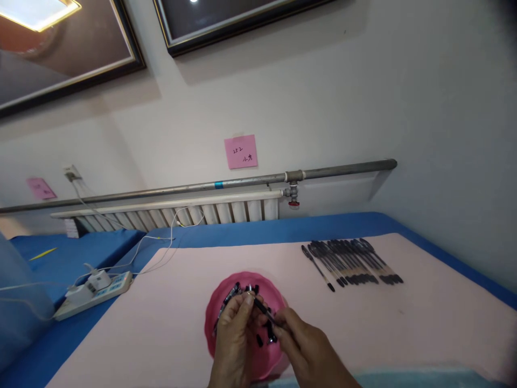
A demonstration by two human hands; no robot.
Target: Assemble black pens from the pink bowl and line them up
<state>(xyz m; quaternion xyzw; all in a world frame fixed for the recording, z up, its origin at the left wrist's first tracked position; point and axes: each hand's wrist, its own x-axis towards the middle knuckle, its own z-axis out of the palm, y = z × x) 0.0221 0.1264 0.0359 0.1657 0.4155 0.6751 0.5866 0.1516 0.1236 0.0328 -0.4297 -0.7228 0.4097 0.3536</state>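
Over a pink bowl (210, 310), my left hand (235, 328) is closed, thumb and fingers pinching around one end of a black pen (262, 307). A small shiny piece shows at its thumb tip; I cannot make out whether it is part of the pen. My right hand (301, 339) grips the pen's other end, fingers closed, so the pen slants down to the right between both hands. Inside the bowl lie several loose black pen parts (259, 340), partly hidden by the hands. To the right, a row of several black pens (347, 261) lies on the pink sheet.
The pink sheet (169, 302) covers most of the blue table (258, 231). At left, a power strip (97, 296) with white plugs and loose cables lies near the edge. Behind the table are a radiator (226, 210), a pipe with a valve (294, 194) and the wall.
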